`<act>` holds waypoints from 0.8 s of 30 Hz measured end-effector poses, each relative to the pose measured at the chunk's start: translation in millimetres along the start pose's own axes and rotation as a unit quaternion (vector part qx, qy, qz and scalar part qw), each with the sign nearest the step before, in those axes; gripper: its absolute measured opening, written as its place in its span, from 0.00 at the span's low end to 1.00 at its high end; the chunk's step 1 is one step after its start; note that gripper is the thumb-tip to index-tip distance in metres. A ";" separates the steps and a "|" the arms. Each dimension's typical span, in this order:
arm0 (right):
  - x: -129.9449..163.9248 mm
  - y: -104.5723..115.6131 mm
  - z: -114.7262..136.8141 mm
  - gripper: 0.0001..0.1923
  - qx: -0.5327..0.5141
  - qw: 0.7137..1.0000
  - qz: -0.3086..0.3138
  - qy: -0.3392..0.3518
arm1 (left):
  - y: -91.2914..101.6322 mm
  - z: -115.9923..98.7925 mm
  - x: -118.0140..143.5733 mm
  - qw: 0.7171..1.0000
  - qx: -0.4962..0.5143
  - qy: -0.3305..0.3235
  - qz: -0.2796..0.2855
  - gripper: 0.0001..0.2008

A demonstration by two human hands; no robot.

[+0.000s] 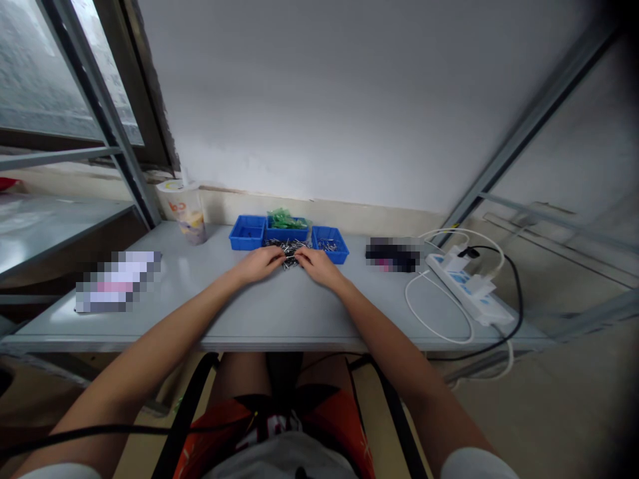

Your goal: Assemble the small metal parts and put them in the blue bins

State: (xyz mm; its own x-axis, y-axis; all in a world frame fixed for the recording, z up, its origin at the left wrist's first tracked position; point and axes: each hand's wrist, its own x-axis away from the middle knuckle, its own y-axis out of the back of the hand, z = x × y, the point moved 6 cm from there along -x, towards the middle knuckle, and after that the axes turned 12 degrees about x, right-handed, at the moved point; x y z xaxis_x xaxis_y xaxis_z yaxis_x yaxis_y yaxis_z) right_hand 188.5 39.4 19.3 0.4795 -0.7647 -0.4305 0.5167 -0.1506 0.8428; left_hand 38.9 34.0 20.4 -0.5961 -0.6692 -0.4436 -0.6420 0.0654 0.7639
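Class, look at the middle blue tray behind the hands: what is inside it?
The middle blue tray holds a heap of small green pieces rising above its rim. Whatever lies beneath the heap, and the tray floor, is covered.

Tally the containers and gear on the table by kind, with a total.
Blue trays: 3
Drink cup: 1
Power strip: 1
Pile of small metal parts, under both hands: 1
Total: 6
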 end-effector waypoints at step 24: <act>-1.5 1.6 -1.5 0.09 0.022 1.000 -0.009 -0.020 | 3.0 8.2 -0.5 0.999 -0.003 0.027 -0.018 0.11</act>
State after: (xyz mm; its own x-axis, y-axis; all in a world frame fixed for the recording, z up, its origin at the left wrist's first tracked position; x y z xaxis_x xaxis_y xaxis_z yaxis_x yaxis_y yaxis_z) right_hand 189.7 41.2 20.8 0.4418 -0.7857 -0.4330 0.4930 -0.1905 0.8489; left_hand 33.3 40.6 19.0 -0.5455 -0.7096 -0.4459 -0.6604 0.0365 0.7500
